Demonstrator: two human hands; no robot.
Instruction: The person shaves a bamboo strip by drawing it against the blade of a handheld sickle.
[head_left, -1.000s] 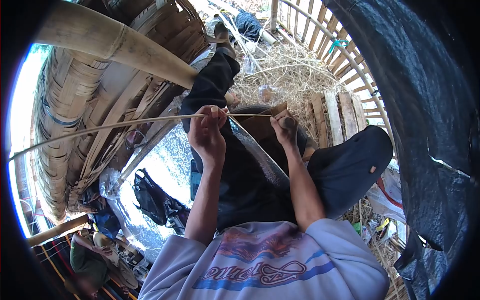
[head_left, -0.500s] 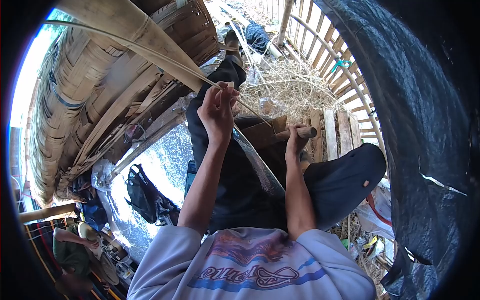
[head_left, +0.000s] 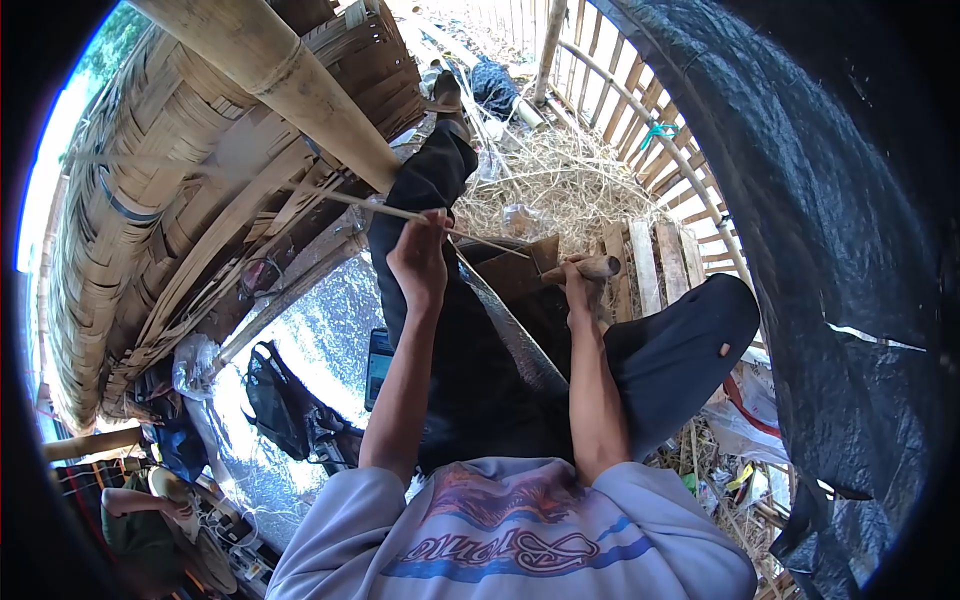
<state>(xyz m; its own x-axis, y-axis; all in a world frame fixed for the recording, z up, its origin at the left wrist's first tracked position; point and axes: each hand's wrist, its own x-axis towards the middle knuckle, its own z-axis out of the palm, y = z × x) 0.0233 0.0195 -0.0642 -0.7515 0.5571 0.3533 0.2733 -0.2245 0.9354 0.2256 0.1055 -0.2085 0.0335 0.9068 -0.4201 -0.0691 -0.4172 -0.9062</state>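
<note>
My left hand (head_left: 418, 262) is closed around a thin bamboo strip (head_left: 375, 207), pinching it above my outstretched leg. The strip's long end runs to the upper left and is smeared by motion; its short end reaches right toward a broad brownish blade (head_left: 543, 254). Fingers of my right hand (head_left: 582, 288) wrap round the thick wooden handle (head_left: 602, 267) of what looks like a large knife. Whether the strip touches the blade I cannot tell. The far side of the blade is partly hidden.
A thick bamboo pole (head_left: 290, 75) and woven bamboo panels (head_left: 190, 110) rise at left. Straw shavings (head_left: 575, 175) cover the ground ahead. A black tarp (head_left: 800, 200) hangs at right. A black bag (head_left: 280, 395) and phone (head_left: 378, 368) lie left; another person (head_left: 145, 510) sits lower left.
My left hand has moved down and slightly left with the strip, whose far end has swung lower. My right hand keeps hold of the knife handle. The whole view has shifted a little.
</note>
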